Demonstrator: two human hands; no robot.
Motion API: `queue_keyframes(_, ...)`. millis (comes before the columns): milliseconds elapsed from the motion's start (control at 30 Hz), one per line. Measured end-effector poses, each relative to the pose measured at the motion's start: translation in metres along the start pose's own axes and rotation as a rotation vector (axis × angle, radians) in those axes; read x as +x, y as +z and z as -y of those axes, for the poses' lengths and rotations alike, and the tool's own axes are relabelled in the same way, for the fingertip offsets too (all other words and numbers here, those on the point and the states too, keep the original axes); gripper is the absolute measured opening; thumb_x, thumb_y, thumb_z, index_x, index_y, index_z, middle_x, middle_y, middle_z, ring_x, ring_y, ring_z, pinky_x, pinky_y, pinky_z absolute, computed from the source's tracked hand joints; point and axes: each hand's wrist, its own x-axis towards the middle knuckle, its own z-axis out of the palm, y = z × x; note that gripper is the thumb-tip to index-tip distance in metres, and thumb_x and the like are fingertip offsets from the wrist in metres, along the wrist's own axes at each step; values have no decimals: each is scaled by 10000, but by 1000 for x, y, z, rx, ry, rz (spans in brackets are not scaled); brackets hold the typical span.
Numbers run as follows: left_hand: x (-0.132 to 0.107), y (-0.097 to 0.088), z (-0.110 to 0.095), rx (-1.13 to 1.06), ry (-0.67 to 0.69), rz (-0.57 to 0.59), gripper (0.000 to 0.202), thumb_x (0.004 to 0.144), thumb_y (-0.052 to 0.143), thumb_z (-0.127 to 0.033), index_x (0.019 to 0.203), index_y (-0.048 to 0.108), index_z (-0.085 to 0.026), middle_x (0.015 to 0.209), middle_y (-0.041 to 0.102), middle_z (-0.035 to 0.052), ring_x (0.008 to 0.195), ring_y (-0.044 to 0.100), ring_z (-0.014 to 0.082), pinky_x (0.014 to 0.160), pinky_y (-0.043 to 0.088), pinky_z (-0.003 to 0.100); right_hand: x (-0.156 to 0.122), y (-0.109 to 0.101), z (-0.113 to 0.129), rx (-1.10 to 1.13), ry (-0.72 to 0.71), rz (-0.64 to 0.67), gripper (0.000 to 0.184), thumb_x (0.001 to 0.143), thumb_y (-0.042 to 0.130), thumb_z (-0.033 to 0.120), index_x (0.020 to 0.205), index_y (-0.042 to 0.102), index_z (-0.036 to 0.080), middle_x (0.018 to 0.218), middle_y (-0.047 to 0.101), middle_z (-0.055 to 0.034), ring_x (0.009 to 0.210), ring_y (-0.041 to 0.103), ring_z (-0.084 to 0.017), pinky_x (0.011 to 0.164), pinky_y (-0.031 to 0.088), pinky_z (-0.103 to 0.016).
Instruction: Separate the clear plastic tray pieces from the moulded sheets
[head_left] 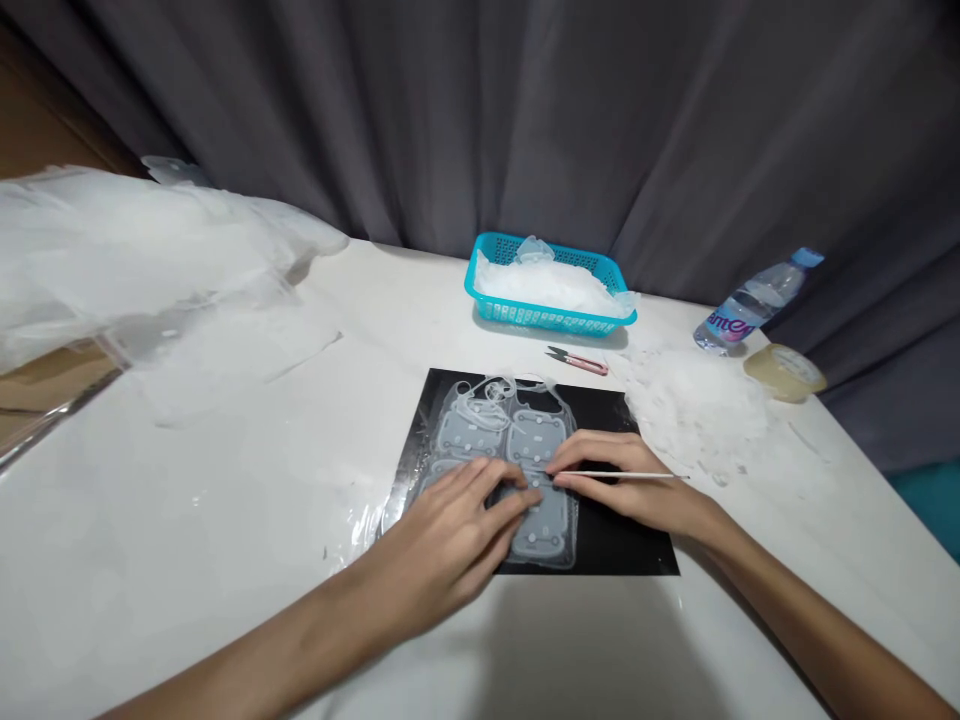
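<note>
A translucent moulded sheet (536, 437) with rounded rectangular panels lies on a black mat (622, 545). Loose thin strips curl at its far end. My left hand (469, 525) rests on the near part of the sheet, fingers stretched out and pressing on it, with nothing gripped. Between the thumb and fingers of my right hand (626, 470) is a thin white stick (622, 475), pinched near its left end. That tip touches or nearly touches the middle of the sheet, but my fingers hide it.
Beyond the mat are pink-handled thread snips (577, 361) and a blue basket (551, 318) of translucent pieces. At right are a pile of clear scraps (697, 405), a water bottle (754, 300) and a tape roll (785, 372). A large heap of translucent sheets (165, 250) covers the left.
</note>
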Motion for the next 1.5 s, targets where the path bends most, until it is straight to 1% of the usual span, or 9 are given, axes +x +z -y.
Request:
queue_keyframes(100, 3, -3, 6, 13, -5, -25, 418, 1054, 482, -185, 1464, 543, -234, 1356, 598, 131, 1272, 576, 310, 1033, 500, 484, -1, 4, -4, -18, -41, -21, 123, 1022, 656, 230, 1104, 747, 218, 1067, 765, -40, 1001, 720, -175, 920, 552, -299)
queue_keyframes(300, 3, -4, 8, 56, 0, -25, 406, 1069, 490, -251, 1468, 560, -234, 1293, 651, 109, 1184, 629, 290, 1012, 510, 471, -6, 11, -7, -111, -198, -15, 199, 1059, 567, 167, 1221, 676, 204, 1156, 719, -85, 1098, 681, -185, 977, 557, -327)
queue_keyframes(500, 3, -3, 9, 149, 30, -33, 387, 1086, 484, -288, 1436, 602, -172, 1264, 693, 121, 1171, 652, 307, 1025, 518, 475, -3, 14, -4, -337, -365, -34, 124, 1054, 533, 133, 1079, 646, 177, 1027, 702, -102, 955, 668, -194, 828, 587, -322)
queue_keyframes(700, 7, -8, 12, 142, 94, 27, 364, 1078, 490, -257, 1389, 651, -159, 1202, 713, 118, 1073, 688, 291, 960, 546, 457, -3, 16, -5, -420, -420, -58, 146, 1060, 517, 111, 1143, 624, 166, 1047, 716, -114, 943, 682, -198, 816, 599, -336)
queue_keyframes(867, 9, -8, 11, 155, 100, 25, 352, 1079, 478, -249, 1351, 677, -148, 1182, 719, 121, 1076, 690, 297, 940, 545, 453, -2, 19, -4, -417, -395, -59, 127, 1061, 515, 118, 1125, 611, 170, 1038, 716, -116, 951, 678, -207, 817, 597, -347)
queue_keyframes(1000, 10, -9, 10, 141, 73, 20, 344, 1080, 488, -274, 1345, 685, -177, 1182, 719, 108, 1056, 689, 285, 919, 536, 435, -2, 13, 5, -450, -332, -26, 145, 1064, 487, 111, 1017, 607, 176, 956, 692, -99, 884, 659, -195, 769, 582, -324)
queue_keyframes(1100, 10, -10, 10, 137, 64, 14, 347, 1080, 486, -278, 1346, 684, -176, 1192, 717, 106, 1067, 684, 282, 942, 525, 433, -4, 8, 9, -465, -287, 12, 138, 1070, 487, 129, 1009, 601, 175, 951, 676, -93, 877, 653, -189, 764, 573, -312)
queue_keyframes(1333, 9, -7, 14, 119, 96, 14, 350, 1075, 503, -272, 1370, 669, -183, 1185, 710, 105, 1067, 668, 281, 930, 518, 420, -1, 19, -2, -499, -368, -35, 123, 1067, 489, 125, 1031, 598, 171, 960, 686, -95, 884, 658, -193, 782, 575, -306)
queue_keyframes(1500, 10, -6, 15, 105, 105, 12, 355, 1075, 500, -253, 1380, 659, -170, 1193, 709, 106, 1073, 652, 286, 942, 504, 431, -1, 22, -7, -556, -356, -27, 154, 1087, 451, 155, 1026, 589, 185, 982, 676, -92, 884, 656, -187, 778, 564, -300)
